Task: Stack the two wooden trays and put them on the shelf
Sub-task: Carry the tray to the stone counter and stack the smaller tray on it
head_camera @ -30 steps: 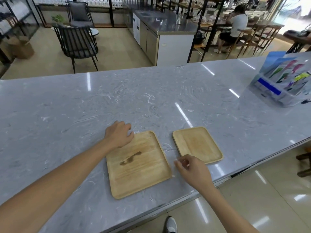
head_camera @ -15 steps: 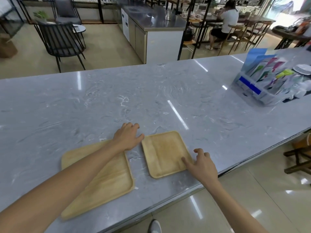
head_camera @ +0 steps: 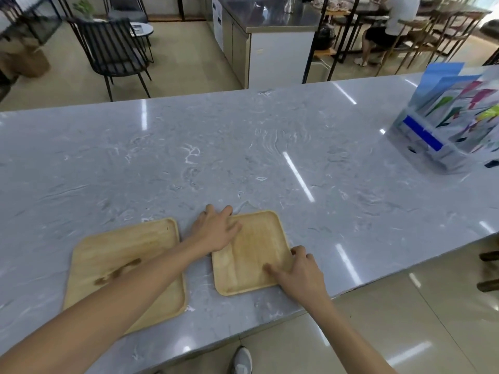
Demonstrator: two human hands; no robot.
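Both hands down on the smaller wooden tray (head_camera: 256,255) — flat on the grey marble tabletop (head_camera: 243,157), close to the near edge. Left hand (head_camera: 216,230) spread open over the tray's far-left corner, fingers splayed, palm pressing down, not wrapped around anything. Right hand (head_camera: 299,268) at the near-right rim, thumb lying across the inside of the tray, other fingers curled over the edge — looks like a loose grip on the rim, can't tell whether actually pinched tight.

Just left of the left hand, across a narrow strip of bare marble: larger wooden tray (head_camera: 118,255), also flat, dark stain in the middle, partly covered by the left forearm crossing over it. Not stacked yet, the two trays apart.

Well off to the right and farther back from the right hand: clear plastic organizer (head_camera: 442,147) stuffed with colourful leaflets. Nothing lying between hands and either tray. Beyond the tabletop, black slatted chair (head_camera: 113,49), steel counter (head_camera: 270,25), someone seated (head_camera: 388,25) at a far table. Grey shoe (head_camera: 243,361) on the floor below.
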